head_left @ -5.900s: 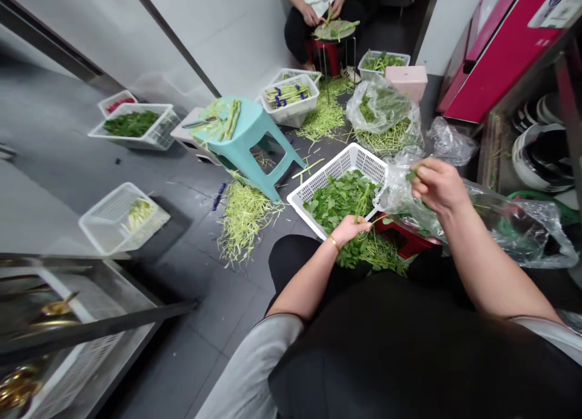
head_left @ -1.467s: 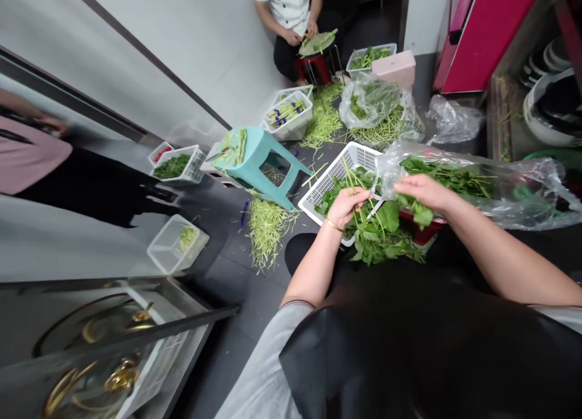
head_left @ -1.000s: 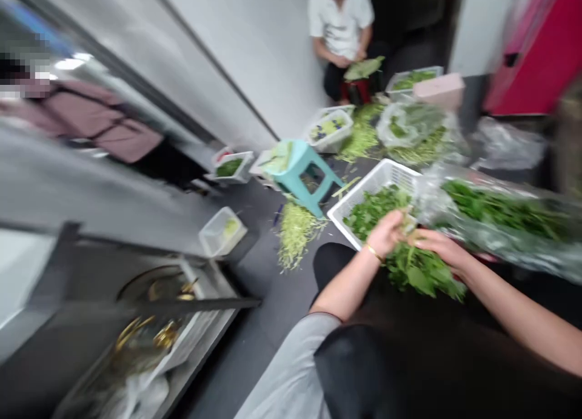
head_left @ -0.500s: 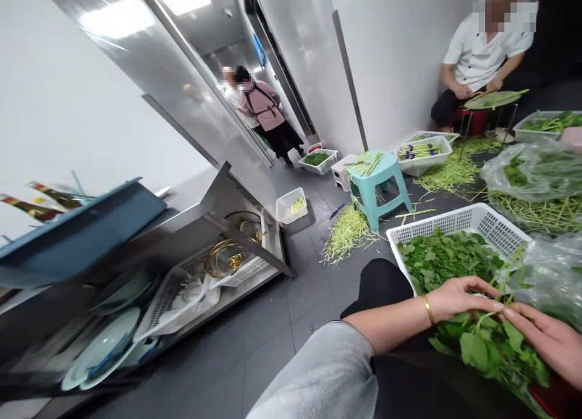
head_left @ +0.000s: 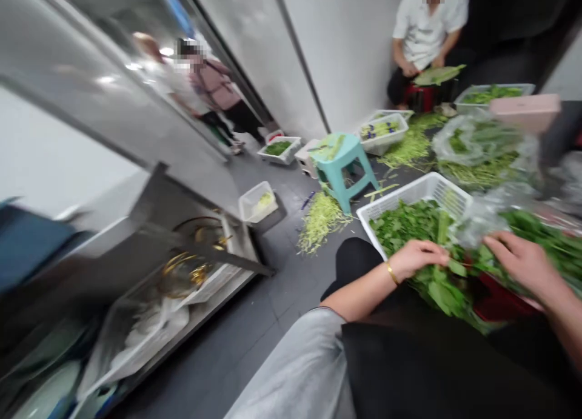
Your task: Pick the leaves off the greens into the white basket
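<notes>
My left hand (head_left: 421, 258), with a gold bangle at its wrist, pinches a bunch of leafy greens (head_left: 443, 291) that hangs below the fingers. Those fingers are at the near edge of a white plastic basket (head_left: 377, 210) of picked green leaves (head_left: 404, 225). To the right, my right hand (head_left: 518, 258) is apart from the left, fingers bent and pressed together over more green leaves; what it grips is too blurred to tell. A dark red surface (head_left: 500, 298) shows beneath and between the hands.
A turquoise stool (head_left: 343, 164) stands beyond the basket, near piled stems (head_left: 321, 222). Clear plastic bags (head_left: 486, 146) of greens lie right. A seated person (head_left: 430, 31) holds a leafy piece. A metal shelf (head_left: 227, 258) with dishes stands left; two people stand in the doorway.
My hands were together on the greens and have moved apart, the right one to the right. The camera view has turned, shifting the scene left and up.
</notes>
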Motion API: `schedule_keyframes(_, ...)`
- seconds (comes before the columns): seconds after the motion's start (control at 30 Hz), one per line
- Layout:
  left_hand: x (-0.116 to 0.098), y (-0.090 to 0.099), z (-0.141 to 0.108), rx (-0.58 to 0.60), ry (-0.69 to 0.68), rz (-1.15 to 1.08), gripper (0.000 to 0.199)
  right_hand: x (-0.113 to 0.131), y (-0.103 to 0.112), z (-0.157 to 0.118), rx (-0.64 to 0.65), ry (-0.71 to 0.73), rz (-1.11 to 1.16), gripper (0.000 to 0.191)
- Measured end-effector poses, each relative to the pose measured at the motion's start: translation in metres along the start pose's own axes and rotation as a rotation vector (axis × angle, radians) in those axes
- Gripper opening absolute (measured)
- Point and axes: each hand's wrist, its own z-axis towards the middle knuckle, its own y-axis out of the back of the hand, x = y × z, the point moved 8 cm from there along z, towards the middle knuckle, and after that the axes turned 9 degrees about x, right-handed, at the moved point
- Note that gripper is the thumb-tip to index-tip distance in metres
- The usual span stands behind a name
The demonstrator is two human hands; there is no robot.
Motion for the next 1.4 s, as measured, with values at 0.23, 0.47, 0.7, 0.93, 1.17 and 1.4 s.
schedule_keyframes(0.23,0.001,0.000,0.006,-0.042,-0.120,0.138,0.032,0.009,-0.030,-0.010,0.114,-0.060,0.376,0.041)
schedule_keyframes(0.47,0.009,-0.006,0.004,0.102,-0.004,0.116,0.028,0.020,-0.055,-0.002,0.465,0.134,0.243,0.043)
schedule_keyframes(0.7,0.021,0.016,0.007,0.029,0.137,-0.271,0.030,-0.016,-0.010,-0.003,0.193,-0.094,0.532,0.040)
schedule_keyframes(0.93,0.023,0.010,0.017,0.020,0.100,-0.450,0.025,0.010,-0.071,0.003,0.270,-0.010,0.531,0.042)
schedule_keyframes(1.17,0.025,0.016,0.024,-0.087,0.020,-0.444,0.026,0.012,-0.105,-0.001,0.493,-0.118,0.722,0.043)
schedule_keyframes(1.4,0.010,0.026,0.010,-0.175,-0.204,-0.376,0.029,-0.005,-0.073,0.011,0.077,-0.238,0.859,0.037)
